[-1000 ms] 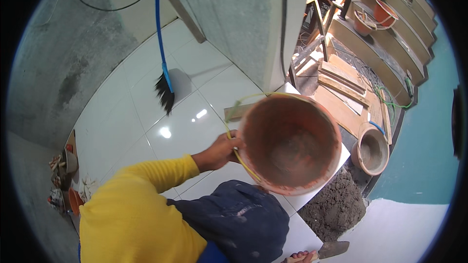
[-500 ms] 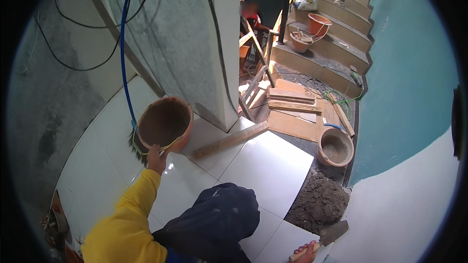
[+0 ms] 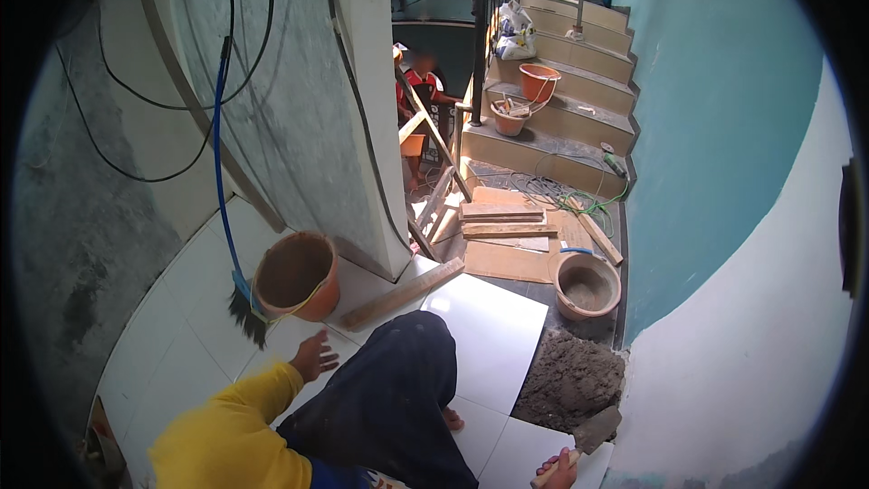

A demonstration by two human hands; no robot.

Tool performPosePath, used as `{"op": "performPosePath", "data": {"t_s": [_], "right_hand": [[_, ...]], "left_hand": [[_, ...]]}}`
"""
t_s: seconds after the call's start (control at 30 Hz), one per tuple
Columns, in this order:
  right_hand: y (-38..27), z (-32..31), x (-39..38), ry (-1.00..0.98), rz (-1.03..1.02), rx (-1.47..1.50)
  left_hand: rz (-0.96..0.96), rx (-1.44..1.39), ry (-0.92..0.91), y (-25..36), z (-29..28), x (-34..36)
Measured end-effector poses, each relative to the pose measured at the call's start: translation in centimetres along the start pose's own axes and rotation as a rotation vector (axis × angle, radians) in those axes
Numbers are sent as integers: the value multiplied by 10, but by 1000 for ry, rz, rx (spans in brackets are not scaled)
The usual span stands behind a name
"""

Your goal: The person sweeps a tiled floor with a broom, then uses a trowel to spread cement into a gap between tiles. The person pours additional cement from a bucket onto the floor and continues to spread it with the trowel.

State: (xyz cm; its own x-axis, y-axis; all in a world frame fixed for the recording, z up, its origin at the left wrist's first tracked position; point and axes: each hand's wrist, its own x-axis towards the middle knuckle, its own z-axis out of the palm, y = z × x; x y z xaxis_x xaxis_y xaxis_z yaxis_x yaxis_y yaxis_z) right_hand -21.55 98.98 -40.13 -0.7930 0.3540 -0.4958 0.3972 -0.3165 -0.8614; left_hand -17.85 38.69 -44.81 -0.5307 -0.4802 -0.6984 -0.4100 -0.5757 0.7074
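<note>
My left hand [image 3: 314, 357] is empty, fingers spread, just below an orange-brown bucket [image 3: 319, 299] that stands on the white tiles. A wooden-handled trowel [image 3: 597, 431] is gripped in my right hand [image 3: 558, 469] at the lower right. Its blade lies at the near edge of a patch of wet grey mortar [image 3: 570, 378], beside the white tiles [image 3: 489, 324]. Against the left side of the bucket leans a broom [image 3: 245, 312] with a blue handle and dark bristles.
A second bucket [image 3: 588, 288] stands beyond the mortar, by the teal-and-white wall. Wooden planks [image 3: 503, 223] lie on cardboard ahead, and a wooden batten [image 3: 403, 294] lies by the pillar [image 3: 362, 127]. Stairs [image 3: 543, 158] hold more buckets. Another person [image 3: 421, 81] is behind the railing.
My left hand has let go of the bucket's rim and handle and drawn back toward me, opening. The trowel stays in my right hand. The view has tilted up and turned right.
</note>
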Motion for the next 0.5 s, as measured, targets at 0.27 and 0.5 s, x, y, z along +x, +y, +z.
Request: {"op": "performPosePath", "data": {"t_s": [0.27, 0.5], "right_hand": [[6, -7, 37, -91, -22, 45], [8, 11, 59, 10, 54, 186]], "left_hand": [[-298, 628, -202, -60, -81, -72], [-632, 337, 315, -48, -238, -106]]}}
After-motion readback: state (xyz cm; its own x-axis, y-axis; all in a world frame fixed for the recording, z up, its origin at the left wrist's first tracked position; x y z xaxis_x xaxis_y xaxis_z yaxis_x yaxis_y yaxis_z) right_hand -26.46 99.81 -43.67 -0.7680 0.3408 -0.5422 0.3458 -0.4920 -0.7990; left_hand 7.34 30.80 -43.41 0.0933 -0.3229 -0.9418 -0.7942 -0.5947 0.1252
